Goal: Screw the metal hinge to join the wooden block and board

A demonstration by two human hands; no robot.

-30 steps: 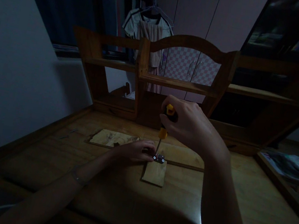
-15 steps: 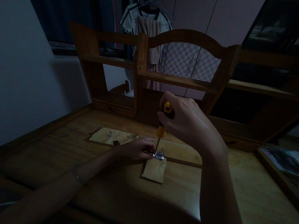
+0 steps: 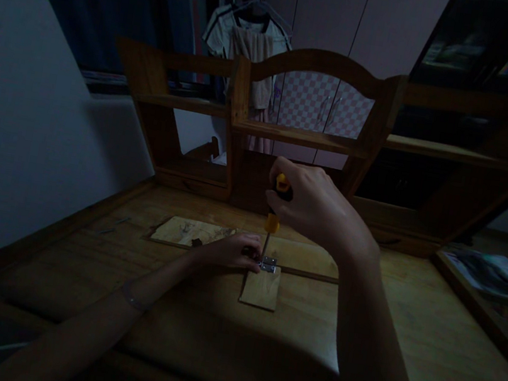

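1. Head view: clenched in the right hand [image 3: 312, 200] by the handle, a yellow-and-black screwdriver [image 3: 272, 224], with shaft directed to 6 o'clock.
2. Located at 7 o'clock from the right hand, below the shaft: a metal hinge [image 3: 269, 265].
3. Positioned at 3 o'clock from the left hand [image 3: 236, 251], just beside the curled fingertips: the same hinge. Cannot tell whether grasping the hinge or a screw, or only resting there.
4. Placed at 6 o'clock from the hinge: a small board [image 3: 261, 290]. Placed at 12 o'clock: a long board [image 3: 304, 256].
5. Hidden by the right-hand fingers: part of the handle. Hard to make out in the dim light: contact between screwdriver tip and hinge.
6. Cut off at the lower edge: both forearms, at 7 and 5 o'clock.
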